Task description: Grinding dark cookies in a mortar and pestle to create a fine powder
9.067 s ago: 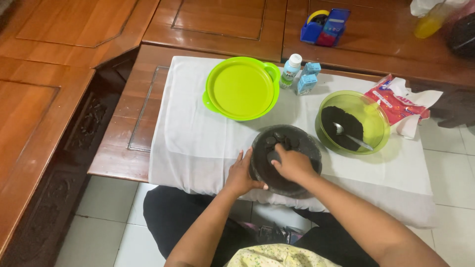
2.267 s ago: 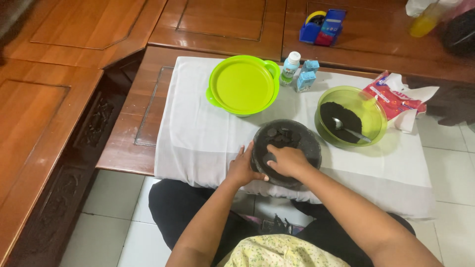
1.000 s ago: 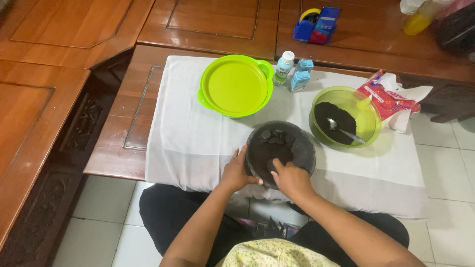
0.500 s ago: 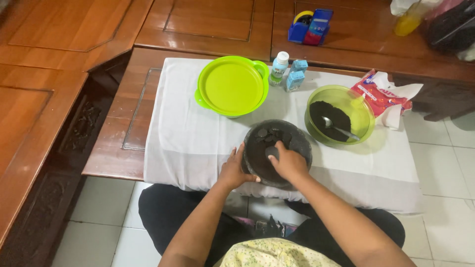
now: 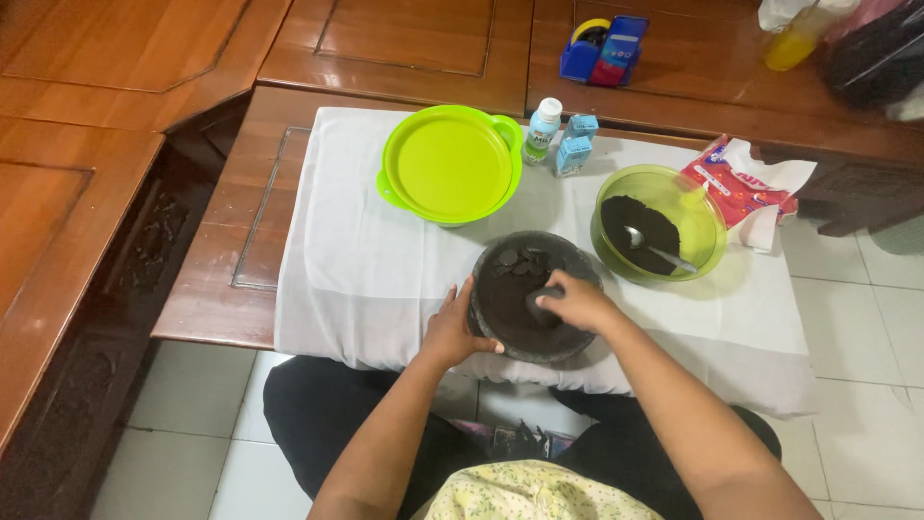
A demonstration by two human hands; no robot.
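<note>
**Dark crumbs pressed flat in the pan**

The left hand point(image 5: 450, 327) cups the near-left rim of the dark round pan point(image 5: 535, 296), fingers curled on its edge to brace it. The right hand point(image 5: 575, 300) is down inside, fingers clenched around a small dark presser that I can't make out clearly, bearing on the dark crumb layer. The pan sits at the near edge of the bench point(image 5: 221, 250), on the white cloth point(image 5: 356, 250), right in front of the person.

To do this well, I'd say: hold the rim firm so the pan can't skid on the cloth, press straight down, and work from the middle out to the wall so the layer comes even. The far side looks lumpy and wants more pressure.

Right of the pan, a clear green bowl point(image 5: 703, 217) holds more dark crumbs and a spoon point(image 5: 654, 248). Far left stands a lime-green lid point(image 5: 450, 166). Between them, at the far edge: a small white bottle point(image 5: 544, 128) with a blue label, and two little blue cartons point(image 5: 575, 144). Far right lies a torn red-and-white packet point(image 5: 746, 183). Beyond, a blue-and-yellow tape holder point(image 5: 603, 46).
</note>
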